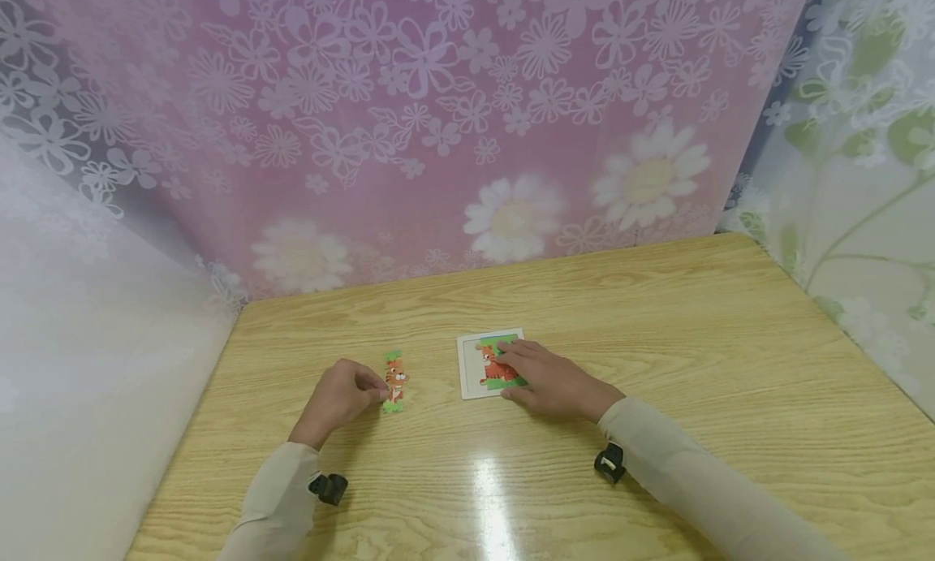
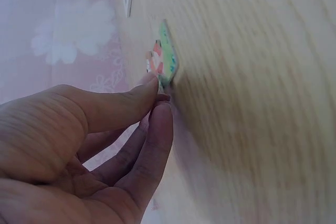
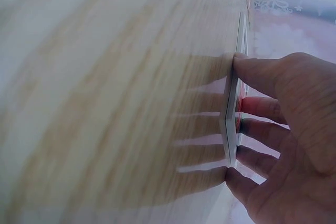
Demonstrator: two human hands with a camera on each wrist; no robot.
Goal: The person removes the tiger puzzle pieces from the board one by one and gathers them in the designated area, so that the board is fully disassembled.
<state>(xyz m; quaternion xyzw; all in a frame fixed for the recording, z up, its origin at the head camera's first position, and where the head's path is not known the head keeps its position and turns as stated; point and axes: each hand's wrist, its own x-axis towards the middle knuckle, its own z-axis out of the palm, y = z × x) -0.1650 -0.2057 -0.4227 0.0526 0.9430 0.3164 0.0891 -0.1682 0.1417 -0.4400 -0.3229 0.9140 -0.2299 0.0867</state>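
Observation:
A narrow strip of tiger puzzle (image 1: 394, 381), green at both ends, is at the left of the table. My left hand (image 1: 342, 399) pinches its left edge between thumb and fingers; in the left wrist view the strip (image 2: 167, 53) looks slightly tilted. To its right lies a white-framed puzzle board (image 1: 465, 374) holding more of the tiger picture (image 1: 491, 364). My right hand (image 1: 551, 378) rests over the board's right part with fingers extended, hiding some of the picture. In the right wrist view, the thumb touches the board's edge (image 3: 231, 114) and other fingers touch its face and rim.
Both things are on a wood-grain table (image 1: 657, 325). Pink flowered cloth (image 1: 409, 139) hangs behind its far edge, with pale cloth at the left and right sides. Each wrist carries a small black camera (image 1: 609, 463).

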